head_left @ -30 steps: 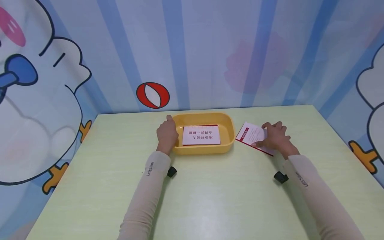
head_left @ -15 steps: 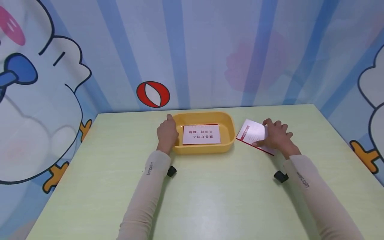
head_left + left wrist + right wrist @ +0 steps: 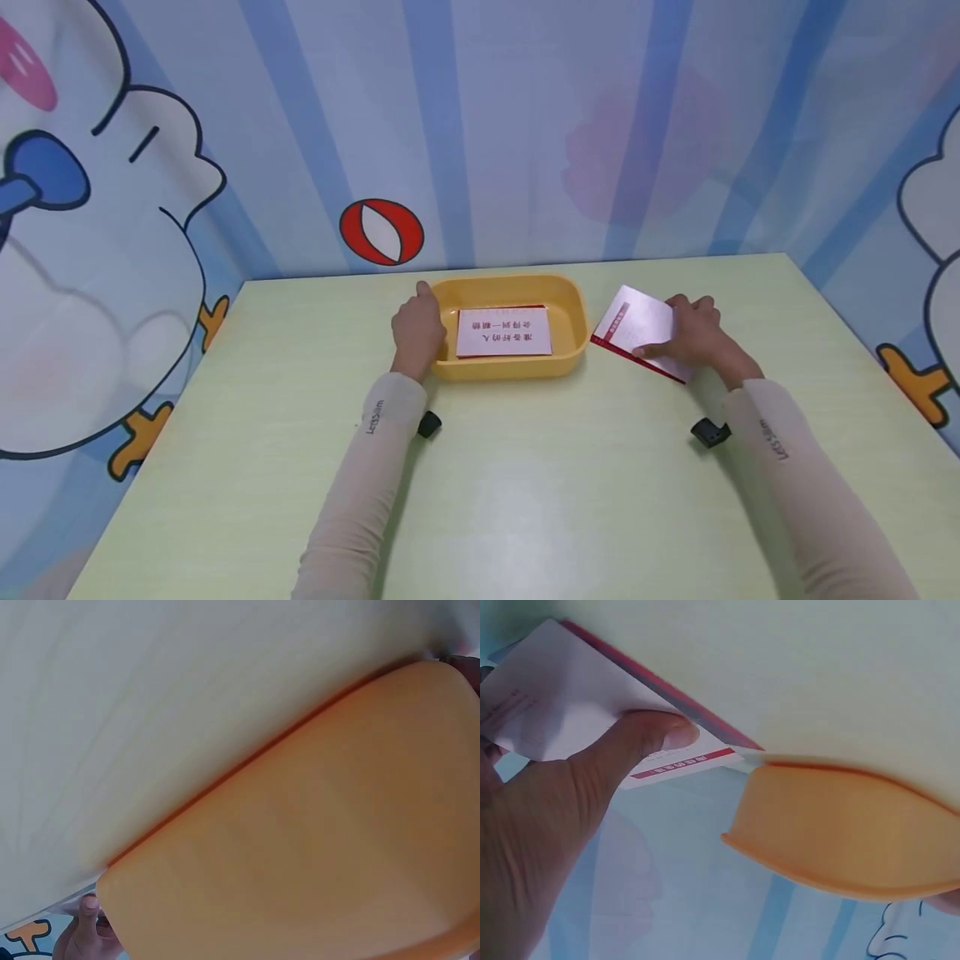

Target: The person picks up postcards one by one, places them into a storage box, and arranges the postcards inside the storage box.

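A yellow plastic tray (image 3: 510,369) stands near the back of the table, with a white card (image 3: 504,332) printed in red characters lying in it. A red edge shows behind that card. My left hand (image 3: 417,333) grips the tray's left end; in the left wrist view the tray's side wall (image 3: 300,847) fills much of the picture. Right of the tray, my right hand (image 3: 697,332) pinches white cards with red edges (image 3: 630,321). In the right wrist view my thumb (image 3: 679,735) presses on a white card (image 3: 555,697), and a red-banded card (image 3: 682,765) shows beneath. Some fingers are hidden.
The pale green table (image 3: 487,492) runs up to a blue striped backdrop (image 3: 525,150) with cartoon figures. A red and white ball (image 3: 382,232) is printed on it. A black wrist camera (image 3: 709,432) hangs under the right sleeve, another (image 3: 429,424) under the left.
The right hand's fingers have closed in on the cards, whose far edge has tilted up off the table. My left hand and the tray have stayed put; the view has shifted slightly.
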